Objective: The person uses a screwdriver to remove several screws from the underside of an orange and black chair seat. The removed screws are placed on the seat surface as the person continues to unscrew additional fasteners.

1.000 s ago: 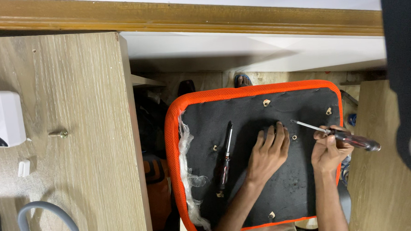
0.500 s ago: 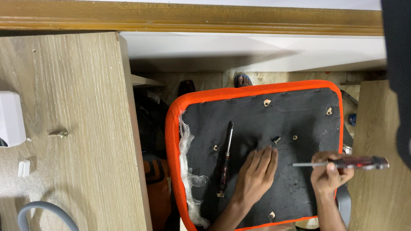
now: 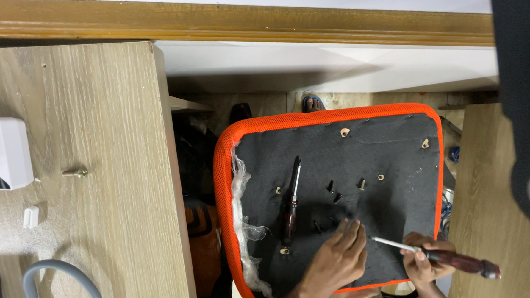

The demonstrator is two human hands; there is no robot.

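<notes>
An upturned chair seat (image 3: 390, 149), black underneath with an orange mesh rim, lies between two wooden panels. My left hand (image 3: 338, 259) rests flat on its near part, fingers spread, holding nothing. My right hand (image 3: 425, 261) grips a screwdriver (image 3: 442, 255) with a dark red handle, its shaft pointing left toward my left fingertips. A second screwdriver (image 3: 291, 201) lies loose on the seat. Several small dark screws (image 3: 337, 197) lie scattered on the black fabric above my left hand.
A wooden panel (image 3: 99, 174) on the left carries a brass screw (image 3: 75, 173), a white device (image 3: 3, 153) and a grey cable loop (image 3: 56, 283). Another wooden panel (image 3: 488, 217) stands on the right. Torn clear plastic (image 3: 244, 227) hangs along the seat's left edge.
Both hands have drawn back toward the near edge of the seat. My left hand slid off the screws, which now lie uncovered. The screwdriver in my right hand came down with it.
</notes>
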